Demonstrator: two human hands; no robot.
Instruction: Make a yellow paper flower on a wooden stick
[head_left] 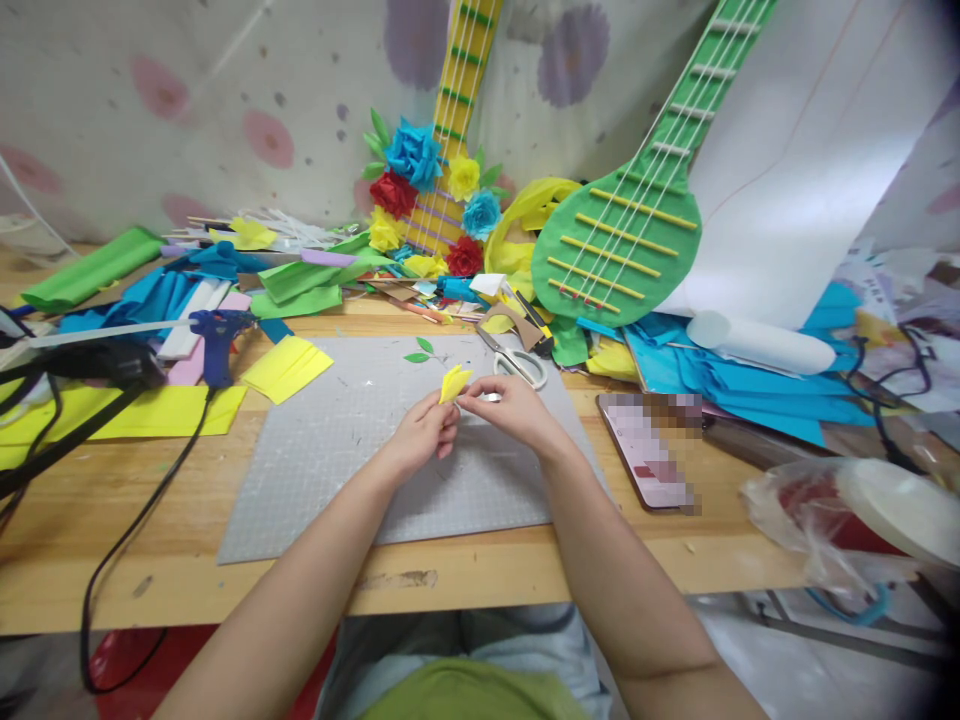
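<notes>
Over the grey cutting mat [315, 450], my left hand [424, 435] is closed on a small yellow paper flower [454, 384], pinching it near its base. My right hand [510, 408] is beside it, thumb and forefinger pinched together close to the flower's right edge. Whether those fingertips grip the paper or something thin cannot be made out. Just behind the hands, a sprig of green paper leaves [424, 350] lies on the mat. A pair of scissors [517, 365] with pale handles rests at the mat's far right, partly behind my right hand.
A blue glue gun [217, 345] with its cord is at left, near yellow paper sheets [289, 368]. A phone [645, 455] lies at right. Behind stand a green paper-covered instrument [619, 245] and a yellow one [457, 90] with paper flowers. Blue paper [757, 375] is piled at right.
</notes>
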